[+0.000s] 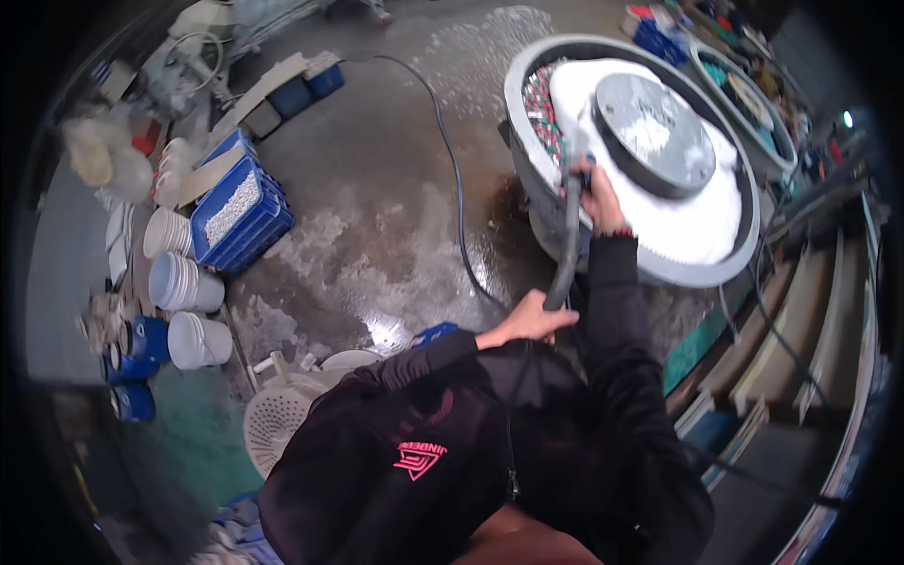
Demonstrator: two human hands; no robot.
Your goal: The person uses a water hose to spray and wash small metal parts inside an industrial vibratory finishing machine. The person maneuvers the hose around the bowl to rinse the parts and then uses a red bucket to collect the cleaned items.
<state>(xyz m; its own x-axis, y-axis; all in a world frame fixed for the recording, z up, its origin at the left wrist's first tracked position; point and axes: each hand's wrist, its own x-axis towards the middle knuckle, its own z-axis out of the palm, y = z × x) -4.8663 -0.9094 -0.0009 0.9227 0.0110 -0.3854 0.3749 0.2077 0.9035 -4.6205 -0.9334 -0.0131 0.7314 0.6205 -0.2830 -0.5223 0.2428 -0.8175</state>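
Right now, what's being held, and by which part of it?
A grey hose: the right grip holds it near its far end, the left grip further back.

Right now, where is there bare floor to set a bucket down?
The widest free patch is the wet floor between the blue crates and the cable; a narrower strip separates the cable from the tub. It's crowded leftward along the white buckets, and at the tub's near side, where both hands grip the hose.

From afar, I count two hands (pixel 530 320), one grey hose (pixel 570 235), two round tubs (pixel 687 275) at right, one perforated basket (pixel 271 424) near left; nested white buckets (pixel 201 341) defeat my count.
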